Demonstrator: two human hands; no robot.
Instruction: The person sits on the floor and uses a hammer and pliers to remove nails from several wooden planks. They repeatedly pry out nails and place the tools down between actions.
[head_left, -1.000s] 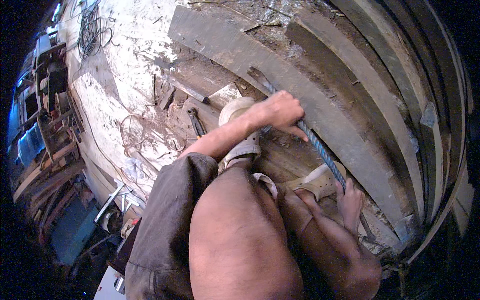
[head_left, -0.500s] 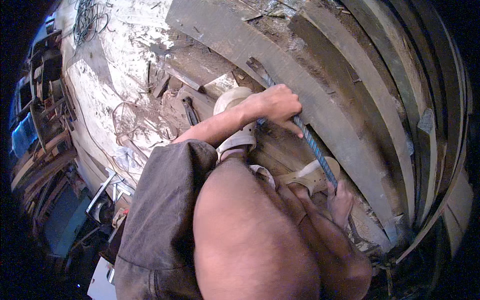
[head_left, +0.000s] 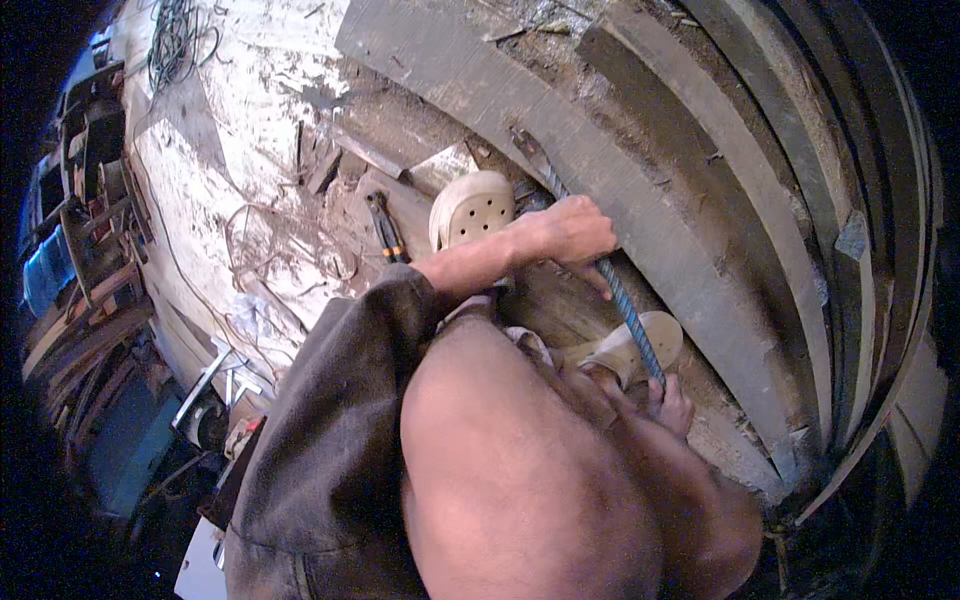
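Note:
My left hand (head_left: 578, 230) is wrapped round the middle of a blue, spiral-ribbed pry bar (head_left: 625, 310). Lower down, my right hand (head_left: 675, 404) grips the bar's near end, its fingers partly hidden. The bar slants away to the upper left, and its forked claw end (head_left: 530, 150) lies over a long grey board (head_left: 590, 150). Whether the claw touches the wood I cannot tell. Beneath the bar, beside my hands, are two beige clogs (head_left: 475, 205) on my feet. My bare bent knee fills the lower middle.
Dark-handled pliers (head_left: 380, 225) with orange bands lie left of the clog. More long boards (head_left: 740, 150) run along the right. Wood scraps (head_left: 365, 155) litter the dirty floor. A coil of dark cable (head_left: 172, 45) lies far left, near stacked wooden pieces (head_left: 95, 310).
The pry bar's claw end and my left hand have shifted slightly right and nearer. My right hand remains at the near end. My left forearm now uncovers more of the clog and pliers.

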